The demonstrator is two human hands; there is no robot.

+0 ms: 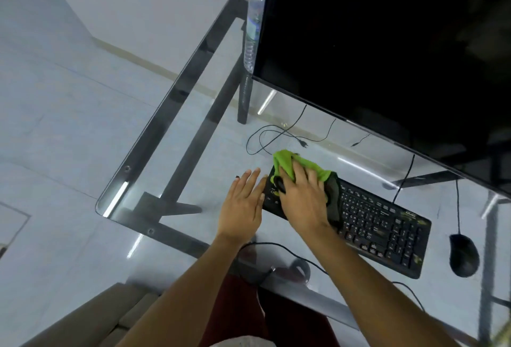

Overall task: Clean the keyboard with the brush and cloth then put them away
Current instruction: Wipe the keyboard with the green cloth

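A black keyboard [381, 225] lies on the glass desk [171, 114], running from the centre toward the lower right. On its left end my right hand [304, 197] lies with fingers spread and presses a green cloth [290, 162] onto the keys. Part of the cloth sticks out beyond my fingertips and along the hand's right side. My left hand [243, 203] lies flat with straight fingers on the glass, against the keyboard's left edge. A small dark object shows at the tip of my left hand [237, 177]; I cannot tell what it is. I see no brush.
A large dark monitor [387, 56] fills the upper right. A black mouse [463, 255] sits right of the keyboard. A clear water bottle [254, 20] stands at the desk's far corner. Cables [265, 136] loop beyond the keyboard. The glass edge runs along the left.
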